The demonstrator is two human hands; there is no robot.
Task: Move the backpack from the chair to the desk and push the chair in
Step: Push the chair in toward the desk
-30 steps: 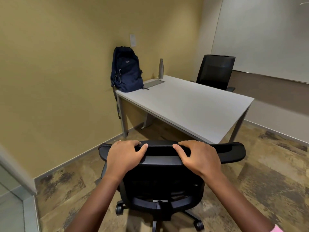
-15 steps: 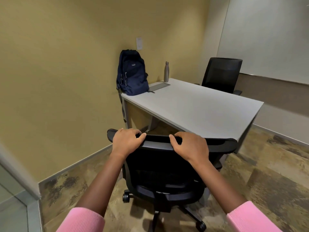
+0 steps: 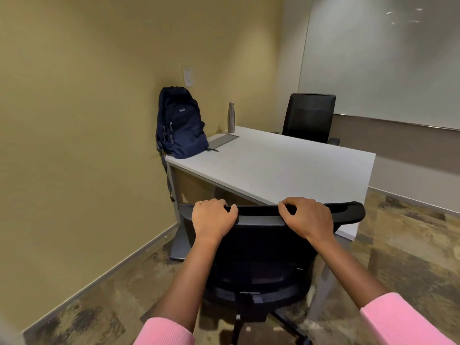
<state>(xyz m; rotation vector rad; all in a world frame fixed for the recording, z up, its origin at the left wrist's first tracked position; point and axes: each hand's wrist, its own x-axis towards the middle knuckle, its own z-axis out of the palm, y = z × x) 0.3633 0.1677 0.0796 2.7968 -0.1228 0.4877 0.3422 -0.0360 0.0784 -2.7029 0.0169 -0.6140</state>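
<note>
A dark blue backpack (image 3: 181,125) stands upright on the far left corner of the white desk (image 3: 286,165), against the yellow wall. A black office chair (image 3: 258,257) is in front of me, its backrest top at the desk's near edge and its seat under the desk. My left hand (image 3: 212,217) grips the left part of the backrest's top rail. My right hand (image 3: 307,217) grips the right part of the same rail. Both arms are stretched forward, pink sleeves at the bottom.
A steel bottle (image 3: 231,117) and a grey flat pad (image 3: 222,140) sit on the desk beside the backpack. A second black chair (image 3: 310,118) stands behind the desk's far side. A whiteboard (image 3: 385,58) covers the right wall. Patterned carpet lies around.
The chair has rolled forward toward the desk with both hands on its backrest; its seat now sits under the desk edge. My arms have stretched out further.
</note>
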